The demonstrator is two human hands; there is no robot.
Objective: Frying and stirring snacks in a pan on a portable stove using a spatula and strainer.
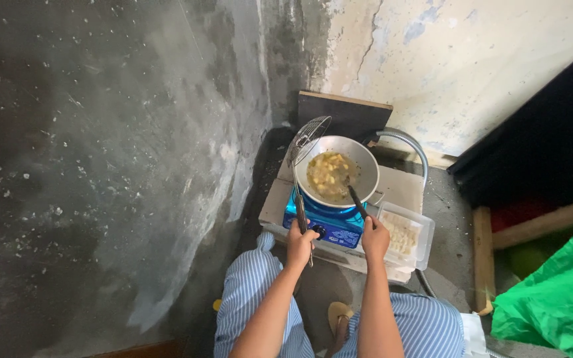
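Round grey metal wok holding yellow food pieces sits on a blue gas stove. Left hand is closed around a wire skimmer's handle; right hand grips a dark utensil reaching into the wok. Clear plastic tray lies just right of the stove.

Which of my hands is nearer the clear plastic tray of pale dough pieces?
Right. The right hand is beside the clear plastic tray; the left hand is farther, across the blue stove.

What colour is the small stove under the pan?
The stove is bright blue, seen in the head view, just beyond both hands.
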